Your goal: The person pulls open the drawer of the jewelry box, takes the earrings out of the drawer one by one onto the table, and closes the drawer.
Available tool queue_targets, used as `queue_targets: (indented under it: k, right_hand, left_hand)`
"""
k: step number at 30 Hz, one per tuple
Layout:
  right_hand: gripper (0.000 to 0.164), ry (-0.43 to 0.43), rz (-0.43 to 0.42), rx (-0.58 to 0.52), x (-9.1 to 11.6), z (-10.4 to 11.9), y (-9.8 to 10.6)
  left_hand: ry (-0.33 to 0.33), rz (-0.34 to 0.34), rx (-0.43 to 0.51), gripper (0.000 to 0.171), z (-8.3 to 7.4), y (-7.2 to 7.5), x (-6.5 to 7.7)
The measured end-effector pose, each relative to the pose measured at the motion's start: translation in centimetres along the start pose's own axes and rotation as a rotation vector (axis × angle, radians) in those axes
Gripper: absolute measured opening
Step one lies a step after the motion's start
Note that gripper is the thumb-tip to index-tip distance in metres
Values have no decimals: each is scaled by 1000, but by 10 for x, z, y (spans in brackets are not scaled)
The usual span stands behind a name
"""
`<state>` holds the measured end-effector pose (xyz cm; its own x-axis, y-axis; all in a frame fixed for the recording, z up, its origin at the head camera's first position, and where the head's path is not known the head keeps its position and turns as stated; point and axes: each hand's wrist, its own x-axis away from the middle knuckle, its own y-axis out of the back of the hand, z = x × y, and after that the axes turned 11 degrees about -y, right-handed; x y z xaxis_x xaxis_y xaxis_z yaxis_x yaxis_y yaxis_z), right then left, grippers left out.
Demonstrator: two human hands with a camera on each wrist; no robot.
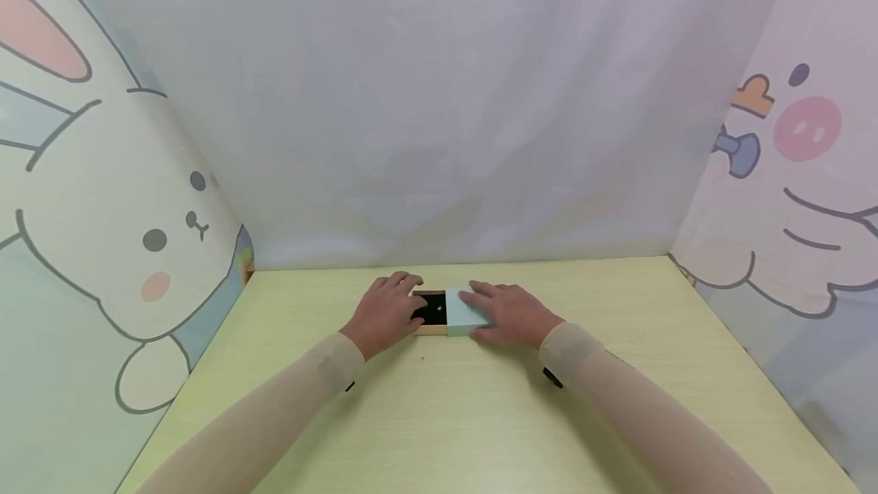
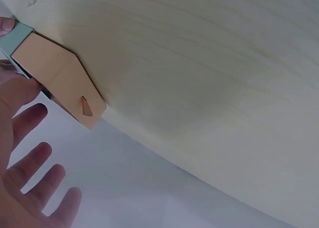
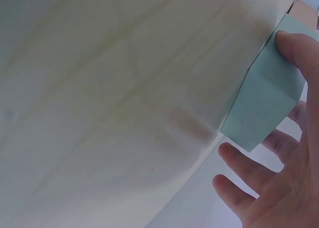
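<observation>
A small drawer-style gift box lies on the table, its pale blue sleeve (image 1: 461,312) to the right and its peach inner tray (image 2: 60,73) pulled part way out to the left. Black lining (image 1: 432,311) fills the tray, with a small pale star shape (image 1: 440,309) on it. My right hand (image 1: 517,315) grips the sleeve, thumb on its near side in the right wrist view. My left hand (image 1: 386,312) is at the tray's left end. Its thumb (image 2: 22,91) touches the tray's upper edge by the lining, while the other fingers spread loosely, apart from the box.
The light wood table (image 1: 439,418) reaches back to a plain pale curtain (image 1: 439,113). Printed cloth panels stand on both sides, a rabbit (image 1: 137,197) at left and a cartoon bird (image 1: 789,197) at right.
</observation>
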<state>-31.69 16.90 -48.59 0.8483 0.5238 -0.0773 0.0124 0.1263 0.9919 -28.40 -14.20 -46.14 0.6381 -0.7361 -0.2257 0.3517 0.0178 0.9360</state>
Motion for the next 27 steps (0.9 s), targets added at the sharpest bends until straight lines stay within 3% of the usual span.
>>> queue_targets:
  k: [27]
  right_hand:
    - [77,-9,1,-5,0,1,1]
  left_hand:
    - [1,7,-25,25,-3,-8,-12]
